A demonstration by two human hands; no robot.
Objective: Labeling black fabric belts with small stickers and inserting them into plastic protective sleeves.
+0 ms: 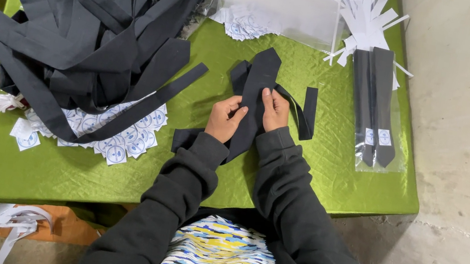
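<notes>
Both my hands press flat on one black necktie (pixel 258 84): my left hand (pixel 225 117) pinches its left edge between thumb and fingers, my right hand (pixel 275 109) pins its right edge, fingers bent. The tie lies at the middle of the green tablecloth (pixel 319 166), its narrow tail curling right. To the left, white round labels (pixel 125 135) lie under a heap of black ties (pixel 92 29). To the right sits a clear bag of packed ties (pixel 379 119). Farthest away lie white paper strips (pixel 365 16) and empty clear bags (pixel 283 2).

Black ties (pixel 82 28) and white round labels (pixel 125 135) lie on a green tablecloth (pixel 331 168).
</notes>
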